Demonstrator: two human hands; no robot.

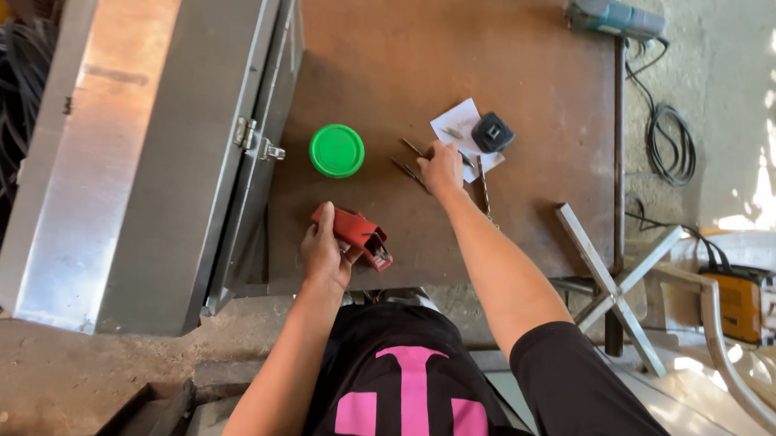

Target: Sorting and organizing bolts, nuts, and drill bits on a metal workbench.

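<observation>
My left hand (322, 252) is wrapped around a red electrode holder (353, 233), fingers curled over its handle end near the table's front edge, the clamp end pointing right and toward me; my right hand (442, 168) lies palm down on the rusty steel table (394, 55) with its fingertips on thin welding rods (409, 171), though I cannot tell whether the fingers are pinching one or only pressing on them. I count two dark rods poking out left of that hand, and one more rod (484, 189) running toward me just right of the wrist; so three in sight, all well right of the holder and apart from it. One green round lid (337, 150) sits on the table, above the holder and left of the rods; whether a jar is under it I cannot tell. One white sheet of paper (453, 124) lies just beyond my right hand, with one small black square part (492, 132) resting on its right corner. One large metal box (150, 141) stands at the table's left, its lid shut and latch (255, 139) fastened, so its contents are hidden. One blue power tool (610, 15) lies at the far right corner; one steel cross piece (613, 286) and one orange welding machine (740, 303) stand off to the right.
</observation>
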